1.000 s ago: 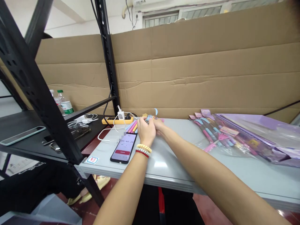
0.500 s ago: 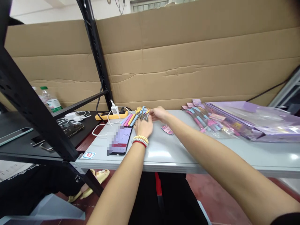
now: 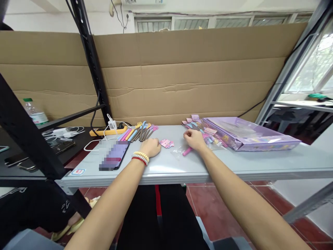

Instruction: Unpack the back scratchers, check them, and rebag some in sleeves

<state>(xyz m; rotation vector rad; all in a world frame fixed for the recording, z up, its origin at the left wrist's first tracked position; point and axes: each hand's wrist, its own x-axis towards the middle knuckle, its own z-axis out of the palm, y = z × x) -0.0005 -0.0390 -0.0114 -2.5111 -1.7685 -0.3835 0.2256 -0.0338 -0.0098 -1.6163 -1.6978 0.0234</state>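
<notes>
My left hand (image 3: 151, 148) rests closed on the grey tabletop, its fingers curled out of sight. Whatever it may hold is hidden. Just right of it lie pink cards (image 3: 166, 143). Behind it, back scratchers (image 3: 140, 131) with coloured handles and yellow, blue and pink claw heads lie in a fanned row. My right hand (image 3: 194, 139) is closed over a pink back scratcher (image 3: 187, 151), whose handle pokes out below the fist. Clear plastic wrap (image 3: 178, 151) lies beside that handle. Several packaged back scratchers (image 3: 212, 139) with pink header cards lie partly behind the right hand.
A phone (image 3: 114, 156) lies left of my left hand. Behind it is a yellow power strip (image 3: 108, 131) with a white charger (image 3: 112, 124) and cables. A purple box (image 3: 249, 133) stands on the right. A black shelf post (image 3: 90, 59) rises at the left, and cardboard (image 3: 177, 76) walls the back.
My hands have parted from the row of back scratchers. The left came back towards me, and the right moved over to the packaged ones. The view has shifted right and up.
</notes>
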